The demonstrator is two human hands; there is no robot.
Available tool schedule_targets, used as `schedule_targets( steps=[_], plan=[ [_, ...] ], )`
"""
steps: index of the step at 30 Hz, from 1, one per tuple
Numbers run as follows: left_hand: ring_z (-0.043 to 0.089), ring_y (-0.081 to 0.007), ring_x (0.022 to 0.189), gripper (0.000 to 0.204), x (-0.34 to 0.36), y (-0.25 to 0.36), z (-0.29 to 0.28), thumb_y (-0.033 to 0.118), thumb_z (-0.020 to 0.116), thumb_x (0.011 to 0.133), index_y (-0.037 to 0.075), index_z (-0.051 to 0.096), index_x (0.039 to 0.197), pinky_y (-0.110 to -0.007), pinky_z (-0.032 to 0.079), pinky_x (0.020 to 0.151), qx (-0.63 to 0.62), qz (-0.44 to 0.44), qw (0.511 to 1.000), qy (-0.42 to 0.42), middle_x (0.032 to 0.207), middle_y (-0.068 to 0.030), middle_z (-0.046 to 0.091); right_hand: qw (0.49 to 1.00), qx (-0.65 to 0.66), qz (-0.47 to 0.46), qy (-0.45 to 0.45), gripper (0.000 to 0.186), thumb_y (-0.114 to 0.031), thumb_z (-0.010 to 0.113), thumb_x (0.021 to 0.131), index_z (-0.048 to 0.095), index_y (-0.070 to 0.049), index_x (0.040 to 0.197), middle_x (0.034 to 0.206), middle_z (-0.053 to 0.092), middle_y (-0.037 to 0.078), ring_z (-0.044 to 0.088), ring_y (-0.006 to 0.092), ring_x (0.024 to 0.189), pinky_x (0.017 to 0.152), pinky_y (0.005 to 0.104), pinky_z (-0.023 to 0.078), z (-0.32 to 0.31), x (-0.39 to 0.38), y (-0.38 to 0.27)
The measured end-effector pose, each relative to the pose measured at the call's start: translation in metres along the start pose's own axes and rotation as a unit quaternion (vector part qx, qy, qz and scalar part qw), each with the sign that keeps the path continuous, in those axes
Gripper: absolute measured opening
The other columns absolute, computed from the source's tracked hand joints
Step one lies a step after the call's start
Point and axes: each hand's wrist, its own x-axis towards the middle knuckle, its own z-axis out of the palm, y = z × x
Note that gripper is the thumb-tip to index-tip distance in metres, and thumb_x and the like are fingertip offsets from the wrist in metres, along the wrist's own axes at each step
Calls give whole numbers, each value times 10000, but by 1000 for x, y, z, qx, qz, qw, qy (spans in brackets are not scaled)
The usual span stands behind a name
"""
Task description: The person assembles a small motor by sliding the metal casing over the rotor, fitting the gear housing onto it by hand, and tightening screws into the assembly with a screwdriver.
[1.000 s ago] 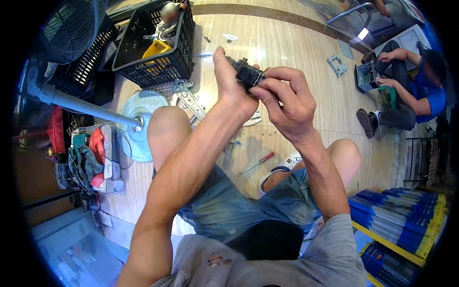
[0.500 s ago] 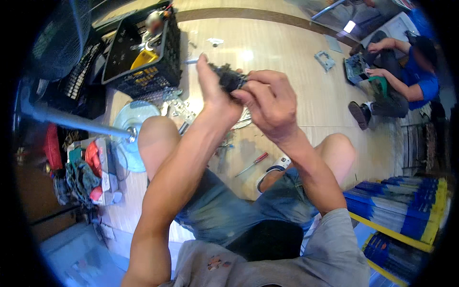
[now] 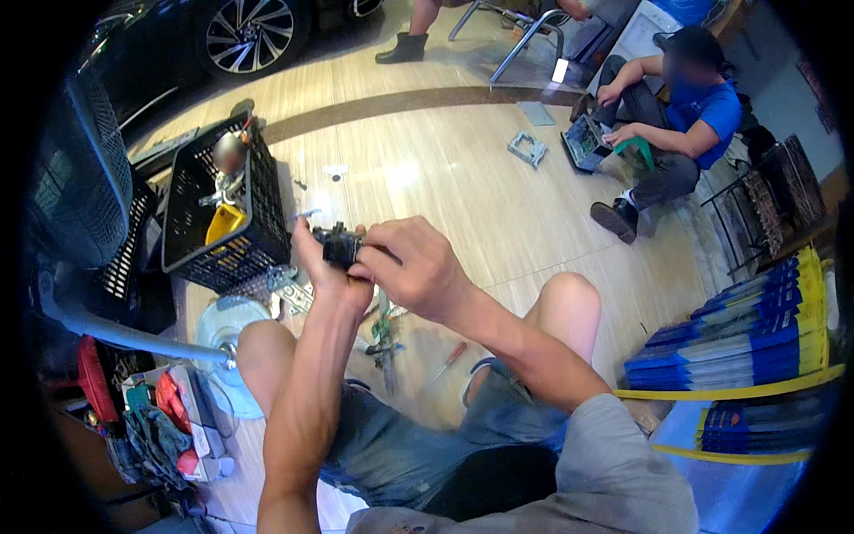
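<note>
A small black part with an uneven, block-like shape (image 3: 339,248) is held up in front of me, above the floor; its exact kind cannot be made out. My left hand (image 3: 331,280) supports it from the left and below, with the thumb raised along its side. The fingers of my right hand (image 3: 416,267) are closed on its right end, partly hiding it. Below my hands, a screwdriver with a red handle (image 3: 455,352) lies on the floor between my legs. Green and metallic scraps (image 3: 382,334) lie beside it.
A black plastic crate (image 3: 218,254) with mixed parts stands at left, near a round light-blue base with a pole (image 3: 233,311). Stacked blue-and-yellow packages (image 3: 729,338) stand at right. A co-worker in blue (image 3: 712,120) sits far right, handling a boxy device (image 3: 587,142). A car wheel (image 3: 249,37) is at the back.
The view has tilted up and shifted, bringing the car wheel and another person's boot into sight. My hands appear lower and farther left, still holding the black part.
</note>
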Motion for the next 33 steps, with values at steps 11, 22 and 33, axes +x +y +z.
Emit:
schedule_targets(
  steps=[11,22,33],
  plan=[
    [652,-229,807,543,4,0,-8,625,428,944,125,615,1039,-372,563,707,10,-18,1000,-22,927,-59,670,999,36,35,6,216,-218,773,749,619,-69,780,870,602,68,621,250,810,690,378,501,1,-1,-3],
    [651,-214,766,531,6,2,-12,662,481,897,160,634,979,-362,556,681,6,-37,999,-3,884,-27,677,999,-5,13,38,246,-200,787,725,608,-43,787,897,592,78,618,256,840,687,365,509,10,-1,-6],
    [641,-165,731,513,-8,-8,7,641,483,910,166,632,1035,-314,542,582,-22,-19,999,41,903,-5,668,998,-50,22,37,262,-225,801,733,619,-40,774,845,604,84,621,275,770,661,391,502,10,-2,-9]
  ],
)
